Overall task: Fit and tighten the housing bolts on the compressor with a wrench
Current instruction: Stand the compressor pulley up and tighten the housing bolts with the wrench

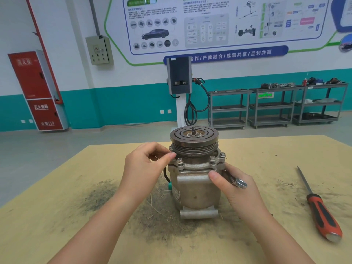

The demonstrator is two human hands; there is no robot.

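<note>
We have the compressor (196, 180) standing upright at the middle of the workbench (57, 216), pulley (194, 141) on top and mounting foot at the bottom. Around the flange beneath the pulley we see housing bolts (179, 161) seated in their holes, two facing us and one further round on the right. Our hands flank the unit on both sides. Our left hand (146, 164) sits at the upper left of the housing, level with the flange, its thumb and forefinger curled together in a pinch at the flange edge just below the pulley; whether a bolt lies between the fingertips we cannot tell, as the fingers hide that spot. Our right hand (236, 189) is lower, against the right side of the body, with the thumb pressed on the front face of the housing and the fingers curled round the wrench (238, 182), whose ring end projects above the hand. Dark filings and fibre debris are scattered over the board around the base. Well apart to the right lies a file (320, 206) with a red and black handle, its blade pointing away from us.
</note>
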